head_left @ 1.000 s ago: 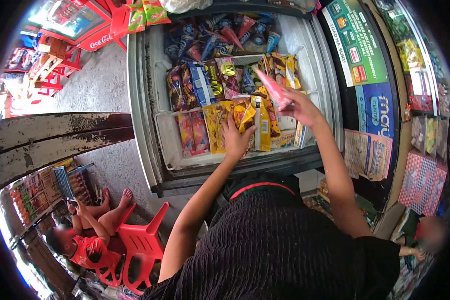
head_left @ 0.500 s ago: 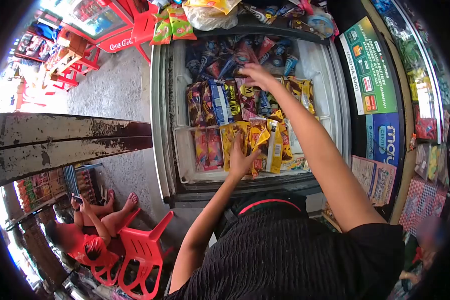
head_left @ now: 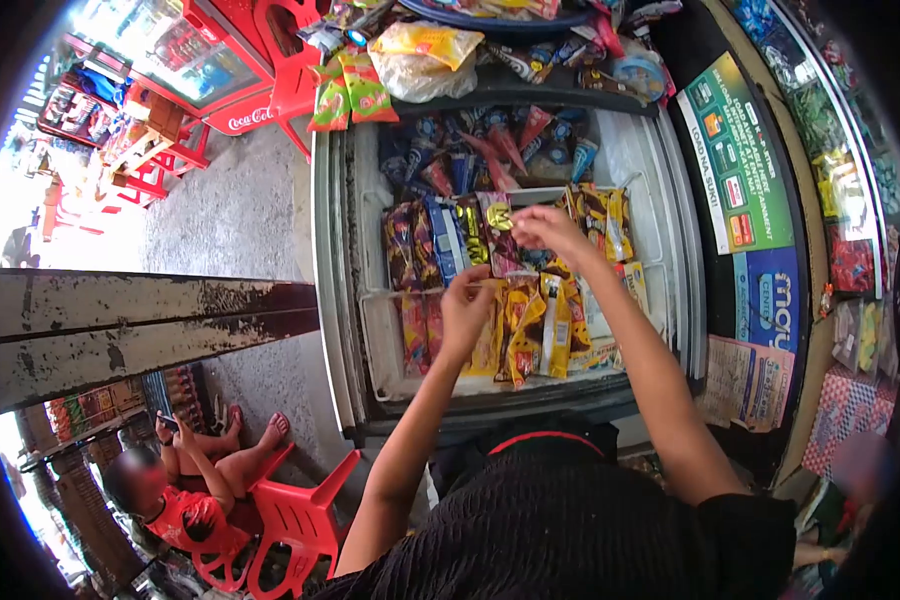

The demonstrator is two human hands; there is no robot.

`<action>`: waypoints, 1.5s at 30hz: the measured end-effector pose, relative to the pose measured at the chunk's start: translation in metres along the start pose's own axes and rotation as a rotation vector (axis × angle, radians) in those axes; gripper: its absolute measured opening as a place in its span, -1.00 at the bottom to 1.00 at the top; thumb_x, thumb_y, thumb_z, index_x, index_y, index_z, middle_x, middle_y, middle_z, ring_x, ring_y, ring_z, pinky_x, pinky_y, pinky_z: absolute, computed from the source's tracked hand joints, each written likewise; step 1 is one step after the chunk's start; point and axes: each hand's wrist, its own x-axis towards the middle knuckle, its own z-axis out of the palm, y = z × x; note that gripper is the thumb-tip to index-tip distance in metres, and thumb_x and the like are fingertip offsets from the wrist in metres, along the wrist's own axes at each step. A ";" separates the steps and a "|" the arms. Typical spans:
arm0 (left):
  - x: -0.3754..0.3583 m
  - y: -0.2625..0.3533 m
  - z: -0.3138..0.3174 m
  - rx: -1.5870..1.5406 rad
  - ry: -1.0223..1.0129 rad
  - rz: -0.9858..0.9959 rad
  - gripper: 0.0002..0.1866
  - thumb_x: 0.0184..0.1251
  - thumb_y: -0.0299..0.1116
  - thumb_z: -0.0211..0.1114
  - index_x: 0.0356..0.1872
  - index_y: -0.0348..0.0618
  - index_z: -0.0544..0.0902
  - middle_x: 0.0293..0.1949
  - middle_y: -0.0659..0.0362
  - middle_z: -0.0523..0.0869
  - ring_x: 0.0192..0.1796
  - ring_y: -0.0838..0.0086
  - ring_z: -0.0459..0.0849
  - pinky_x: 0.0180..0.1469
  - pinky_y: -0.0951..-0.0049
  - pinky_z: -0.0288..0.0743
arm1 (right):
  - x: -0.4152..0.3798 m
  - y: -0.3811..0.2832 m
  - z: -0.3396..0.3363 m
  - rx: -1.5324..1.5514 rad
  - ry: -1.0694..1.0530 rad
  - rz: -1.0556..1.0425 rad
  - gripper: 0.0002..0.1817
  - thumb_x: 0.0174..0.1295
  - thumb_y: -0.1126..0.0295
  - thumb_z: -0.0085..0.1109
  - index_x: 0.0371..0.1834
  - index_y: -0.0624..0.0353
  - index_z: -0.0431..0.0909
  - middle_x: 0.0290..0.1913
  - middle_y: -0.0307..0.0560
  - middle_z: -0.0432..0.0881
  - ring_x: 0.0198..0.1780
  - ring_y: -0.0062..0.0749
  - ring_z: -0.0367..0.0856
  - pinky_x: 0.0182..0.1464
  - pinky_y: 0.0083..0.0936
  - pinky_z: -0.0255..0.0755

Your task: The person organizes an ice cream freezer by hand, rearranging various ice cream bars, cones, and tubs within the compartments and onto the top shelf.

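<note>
An open chest freezer (head_left: 382,388) holds wrapped ice creams in rows. My left hand (head_left: 467,312) is over the front row, its fingers bent together at the top of a yellow packet (head_left: 485,345); what they hold, if anything, is too small to tell. More yellow packets (head_left: 523,330) lie just right of it. My right hand (head_left: 552,236) hovers above the middle row, fingers curled and partly apart, beside a pink packet with a gold label (head_left: 498,220). Blue packets (head_left: 448,238) lie left of that. Cones in wrappers (head_left: 500,150) fill the back part.
Snack packs (head_left: 365,88) and a plastic bag (head_left: 425,75) lie on the freezer's back ledge. A green poster (head_left: 745,150) is at the right. A seated person (head_left: 195,510) is at the lower left by a red chair (head_left: 305,510); a metal beam (head_left: 150,325) juts in from the left.
My right hand has drawn back from the cones to the middle row. My left hand has risen off the yellow packets, and its fingers have come together. The view has shifted slightly.
</note>
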 end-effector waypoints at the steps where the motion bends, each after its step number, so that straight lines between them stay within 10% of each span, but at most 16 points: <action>1: 0.010 0.018 -0.004 -0.032 0.040 0.145 -0.77 0.27 -0.50 0.24 -0.05 -0.25 0.59 -0.36 0.28 0.64 -0.43 0.67 0.54 -0.37 0.67 0.42 | -0.005 0.002 -0.002 -0.020 0.005 -0.038 -0.75 0.30 0.37 0.06 -0.06 0.30 0.54 -0.33 -0.10 0.65 -0.35 -0.53 0.62 -0.29 -0.58 0.54; 4: 0.072 0.066 -0.053 0.317 0.270 0.495 -0.87 0.27 -0.48 0.22 -0.23 -0.29 0.66 -0.37 0.23 0.67 -0.33 0.64 0.58 -0.29 0.58 0.49 | -0.011 0.004 -0.008 -0.005 0.049 -0.097 -0.76 0.32 0.45 0.02 -0.04 0.34 0.53 -0.37 -0.04 0.66 -0.44 -0.48 0.63 -0.34 -0.53 0.55; 7: 0.123 0.145 -0.084 0.982 0.404 0.925 -0.50 0.07 -0.50 0.30 0.12 -0.12 0.46 0.01 -0.01 0.52 0.08 0.08 0.47 0.13 0.16 0.35 | -0.018 -0.011 -0.006 -0.017 0.101 -0.056 -0.77 0.31 0.45 0.03 -0.03 0.31 0.53 -0.33 -0.06 0.67 -0.43 -0.51 0.64 -0.32 -0.54 0.55; 13: 0.223 0.186 -0.105 1.512 0.249 0.702 0.06 -0.09 -0.18 0.52 0.46 0.26 0.03 0.51 0.12 -0.13 0.52 0.07 -0.12 0.34 -0.37 -0.09 | -0.005 -0.001 0.002 0.102 0.039 0.001 -0.76 0.31 0.39 0.07 -0.03 0.24 0.55 -0.27 -0.12 0.68 -0.39 -0.56 0.64 -0.25 -0.58 0.53; 20: 0.262 0.167 -0.124 1.648 0.140 0.604 0.08 0.03 -0.18 0.42 0.50 0.22 -0.16 0.52 0.13 -0.18 0.52 0.08 -0.11 0.35 -0.35 -0.12 | 0.013 -0.014 -0.026 0.101 0.070 -0.014 -0.77 0.30 0.37 0.09 -0.06 0.23 0.57 -0.29 -0.19 0.67 -0.39 -0.65 0.60 -0.26 -0.67 0.51; 27: 0.260 0.171 -0.120 1.647 0.094 0.507 0.32 -0.24 -0.03 0.57 0.49 0.29 -0.26 0.53 0.16 -0.28 0.53 0.07 -0.20 0.36 -0.37 -0.20 | 0.064 -0.120 -0.117 0.010 0.594 -0.475 -0.81 0.28 0.32 0.06 -0.28 0.21 0.59 -0.49 -0.21 0.61 -0.54 -0.63 0.53 -0.50 -0.70 0.41; 32: 0.238 0.196 -0.108 1.751 0.009 0.349 0.37 -0.32 -0.07 0.61 0.49 0.28 -0.25 0.53 0.16 -0.29 0.53 0.06 -0.21 0.31 -0.47 -0.21 | 0.094 -0.205 -0.128 -0.222 0.669 0.004 -0.51 0.12 -0.02 0.19 -0.44 0.32 0.55 -0.61 -0.06 0.57 -0.64 -0.49 0.54 -0.59 -0.59 0.47; 37: 0.163 0.169 -0.087 1.221 0.311 0.914 -0.15 0.01 -0.31 0.44 0.39 0.01 0.23 0.44 0.02 0.08 0.45 0.03 0.08 0.37 -0.17 -0.01 | 0.096 -0.183 -0.130 -0.108 0.627 -0.286 -0.65 0.11 0.19 0.17 -0.53 0.33 0.53 -0.63 -0.09 0.56 -0.66 -0.53 0.52 -0.63 -0.59 0.41; 41: 0.099 0.122 -0.079 0.770 0.253 0.773 -0.70 0.19 -0.49 0.28 -0.02 -0.22 0.60 -0.01 0.00 0.60 0.06 0.27 0.58 0.10 0.31 0.44 | 0.042 -0.150 -0.103 -0.077 0.701 -0.507 -0.75 0.11 0.32 0.15 -0.55 0.31 0.53 -0.61 -0.17 0.54 -0.62 -0.60 0.49 -0.60 -0.64 0.35; 45: 0.057 0.063 -0.069 0.299 0.145 0.313 -0.83 0.33 -0.51 0.19 -0.12 -0.27 0.65 -0.23 0.20 0.69 -0.27 0.66 0.58 -0.22 0.62 0.46 | 0.022 -0.129 -0.118 0.045 0.809 -0.615 -0.80 0.13 0.36 0.14 -0.50 0.30 0.55 -0.53 -0.24 0.53 -0.52 -0.65 0.47 -0.48 -0.68 0.36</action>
